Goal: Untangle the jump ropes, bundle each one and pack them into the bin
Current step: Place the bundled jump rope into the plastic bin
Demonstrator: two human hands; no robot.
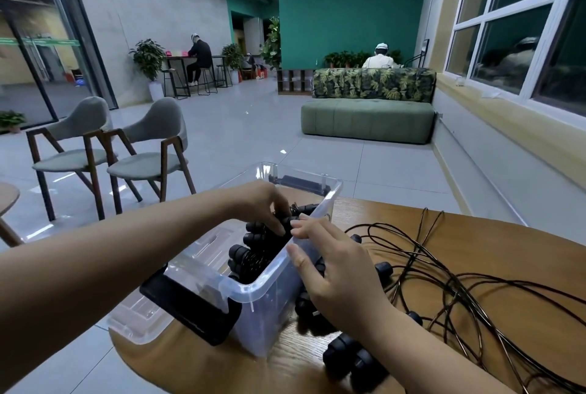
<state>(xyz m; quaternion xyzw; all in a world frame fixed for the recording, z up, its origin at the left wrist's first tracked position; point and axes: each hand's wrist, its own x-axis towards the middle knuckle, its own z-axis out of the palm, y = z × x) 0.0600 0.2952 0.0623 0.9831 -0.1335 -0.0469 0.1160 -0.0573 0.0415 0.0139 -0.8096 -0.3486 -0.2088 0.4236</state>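
fingers of your left hand curl round a bundled rope, packing it into the centre bin, right hand flat against its wall; loose ropes at right likely need untangling next.

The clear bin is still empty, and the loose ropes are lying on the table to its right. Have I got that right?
Not quite: the clear bin is not empty. The head view shows several bundled ropes with black handles already in it, and the left hand reaches in at them. The loose ropes do lie on the table to its right.
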